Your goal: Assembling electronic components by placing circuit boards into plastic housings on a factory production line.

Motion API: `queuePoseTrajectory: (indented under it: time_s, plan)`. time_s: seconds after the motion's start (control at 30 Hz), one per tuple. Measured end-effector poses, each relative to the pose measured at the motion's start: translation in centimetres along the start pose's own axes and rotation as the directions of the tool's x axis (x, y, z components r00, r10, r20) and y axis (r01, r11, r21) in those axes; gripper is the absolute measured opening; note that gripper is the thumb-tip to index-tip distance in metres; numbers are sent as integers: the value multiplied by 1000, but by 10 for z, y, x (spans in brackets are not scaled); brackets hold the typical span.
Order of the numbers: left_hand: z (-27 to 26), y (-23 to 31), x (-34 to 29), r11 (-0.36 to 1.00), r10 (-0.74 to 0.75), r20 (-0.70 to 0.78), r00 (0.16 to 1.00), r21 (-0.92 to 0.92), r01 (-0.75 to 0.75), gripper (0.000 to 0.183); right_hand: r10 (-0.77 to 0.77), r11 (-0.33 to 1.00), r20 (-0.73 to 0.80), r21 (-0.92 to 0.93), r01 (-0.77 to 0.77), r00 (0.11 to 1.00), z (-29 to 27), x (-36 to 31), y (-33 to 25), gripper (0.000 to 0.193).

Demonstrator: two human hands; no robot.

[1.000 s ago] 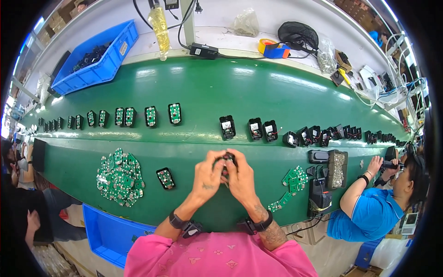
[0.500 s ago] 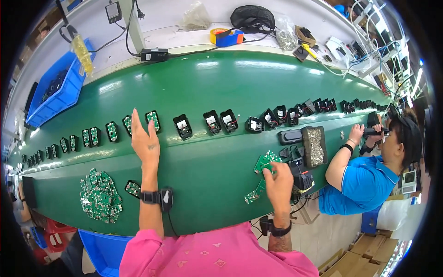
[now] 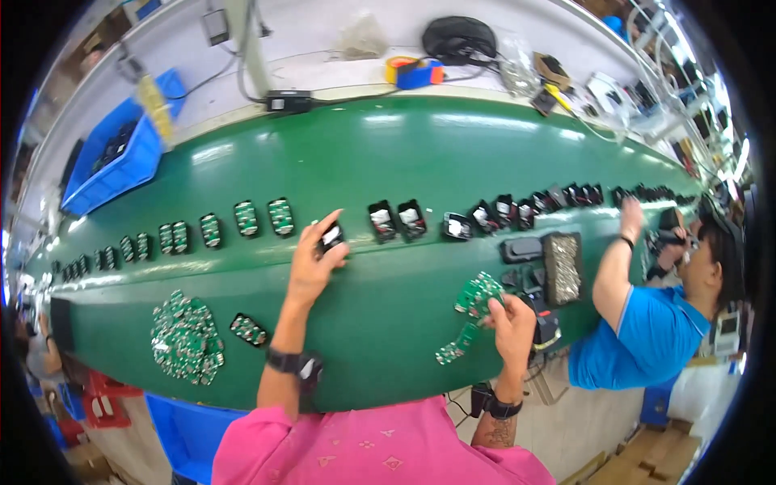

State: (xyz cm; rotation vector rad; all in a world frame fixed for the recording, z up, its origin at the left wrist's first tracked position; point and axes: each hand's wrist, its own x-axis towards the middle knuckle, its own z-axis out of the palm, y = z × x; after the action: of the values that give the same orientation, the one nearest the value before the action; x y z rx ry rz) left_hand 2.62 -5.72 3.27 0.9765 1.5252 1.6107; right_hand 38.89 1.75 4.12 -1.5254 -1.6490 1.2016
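Observation:
My left hand [image 3: 311, 263] is closed around a small black plastic housing [image 3: 331, 237] with a white part inside, in the row on the green bench. To the right, my right hand [image 3: 512, 323] pinches the edge of a green circuit board [image 3: 478, 291]; overlapping boards make it hard to tell how many it holds. More green boards [image 3: 457, 344] lie beside that hand. Left of my left hand stand housings with green boards in them [image 3: 280, 217]. Black housings with wires [image 3: 411, 217] stand to its right.
A heap of circuit boards [image 3: 187, 339] and one filled housing [image 3: 248, 330] lie at the near left. Near my right hand sit a sponge-like block [image 3: 562, 267] and a black case [image 3: 522, 250]. A blue bin [image 3: 121, 166] stands far left. A co-worker in blue [image 3: 647, 331] works at right.
My left hand has moved from the board-filled housings to the right and closed on a black housing. My right hand's fingers have come together on a circuit board. The whole view has shifted slightly.

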Motion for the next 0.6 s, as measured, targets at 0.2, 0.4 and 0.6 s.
queuePoseTrajectory:
  time_s: [0.2,0.4,0.6]
  plan:
    - [34,21,-65,690,-293,468,834,-500,523,54,0,893,65,449,-30,998,21,-10,-44,20]
    - [59,34,-88,816,-345,764,546,-44,576,51,-138,840,80,538,73,987,51,-31,-67,13]
    - [66,38,-88,871,-334,690,642,-36,491,51,-400,883,141,324,340,905,67,-44,-75,21]
